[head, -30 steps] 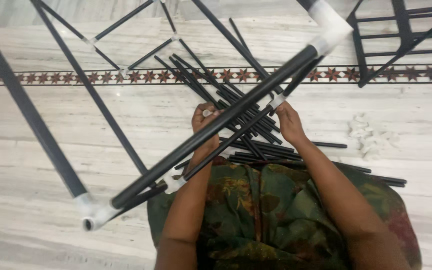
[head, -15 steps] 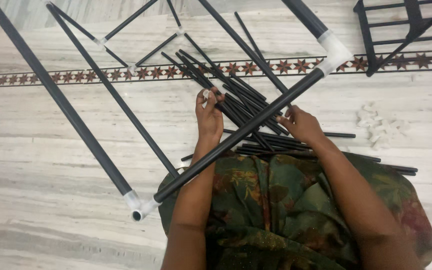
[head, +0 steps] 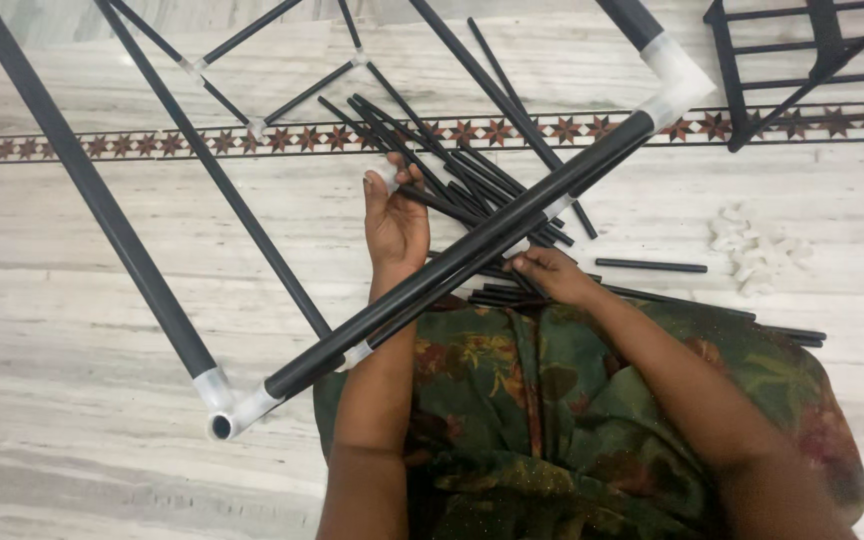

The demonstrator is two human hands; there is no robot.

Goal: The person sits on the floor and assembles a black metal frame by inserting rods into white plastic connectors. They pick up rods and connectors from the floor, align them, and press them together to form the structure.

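Note:
My left hand (head: pixel 397 222) is raised over a pile of thin black rods (head: pixel 457 175) on the floor, fingers curled around a small white connector (head: pixel 386 178) at the end of one rod. My right hand (head: pixel 550 272) lies lower, at the near edge of the pile, fingers closed on a thin black rod. A thick black tube (head: pixel 472 245) of a big frame crosses just above both hands. It runs from a white corner joint (head: pixel 224 405) near my left knee to another white corner joint (head: pixel 677 72) at the far right.
More tubes of the frame (head: pixel 102 200) stretch over the marble floor to the left. A heap of white connectors (head: pixel 752 248) lies at the right, with a loose rod (head: pixel 650 266) beside it. A black rack (head: pixel 812 45) stands far right. Green patterned cloth (head: pixel 552 400) covers my lap.
My left hand rose toward the far side of the pile with the white connector. My right hand drew back down toward my lap, onto the nearest rods.

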